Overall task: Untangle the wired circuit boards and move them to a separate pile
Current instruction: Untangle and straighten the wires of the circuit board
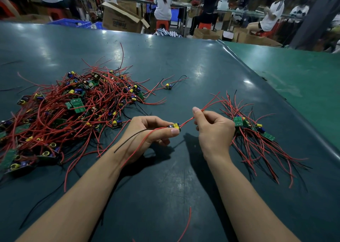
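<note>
Board (pixel 175 126) pinched, red wire (pixel 187 121) running up-right

Left hand (pixel 152 129) pinches a small circuit board (pixel 175 126); right hand (pixel 213 129) pinches its red wire (pixel 209 103).

Factory assembly floor, long green worktables (pixel 303 80), seated workers (pixel 162 2) on stools, cardboard cartons (pixel 119 19)
</note>
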Demonstrator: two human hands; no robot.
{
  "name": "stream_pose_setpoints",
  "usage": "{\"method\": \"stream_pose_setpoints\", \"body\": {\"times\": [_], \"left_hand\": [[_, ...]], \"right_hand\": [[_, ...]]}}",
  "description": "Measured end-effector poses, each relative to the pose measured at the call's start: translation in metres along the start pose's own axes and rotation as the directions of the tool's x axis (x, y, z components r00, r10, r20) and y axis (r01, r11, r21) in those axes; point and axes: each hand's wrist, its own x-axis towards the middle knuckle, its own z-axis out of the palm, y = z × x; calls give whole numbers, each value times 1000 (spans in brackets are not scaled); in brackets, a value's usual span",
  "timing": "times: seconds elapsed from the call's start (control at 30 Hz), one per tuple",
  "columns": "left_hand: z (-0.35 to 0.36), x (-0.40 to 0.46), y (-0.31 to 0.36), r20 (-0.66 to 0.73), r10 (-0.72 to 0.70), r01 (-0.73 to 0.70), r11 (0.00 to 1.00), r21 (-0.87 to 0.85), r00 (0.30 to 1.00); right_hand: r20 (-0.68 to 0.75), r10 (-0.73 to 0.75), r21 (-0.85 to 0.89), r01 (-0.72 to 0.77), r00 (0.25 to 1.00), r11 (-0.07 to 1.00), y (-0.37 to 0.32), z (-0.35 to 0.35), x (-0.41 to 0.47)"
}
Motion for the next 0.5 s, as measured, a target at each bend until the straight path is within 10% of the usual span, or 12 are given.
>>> {"method": "stream_pose_setpoints", "body": {"times": [0.13, 0.37, 0.5], "left_hand": [[-2, 2, -2, 9, -13, 13, 1000, -2, 1000], [-3, 5, -4, 26, -40, 41, 998, -51, 999], [-4, 5, -4, 44, -37, 39, 998, -55, 998]], "right_hand": [[-5, -177, -220, 172, 984, 960, 2, -1, 0], [35, 243, 388, -238, 969, 890, -4, 0, 8], [-18, 196, 297, -182, 981, 937, 1, -4, 12]]}}
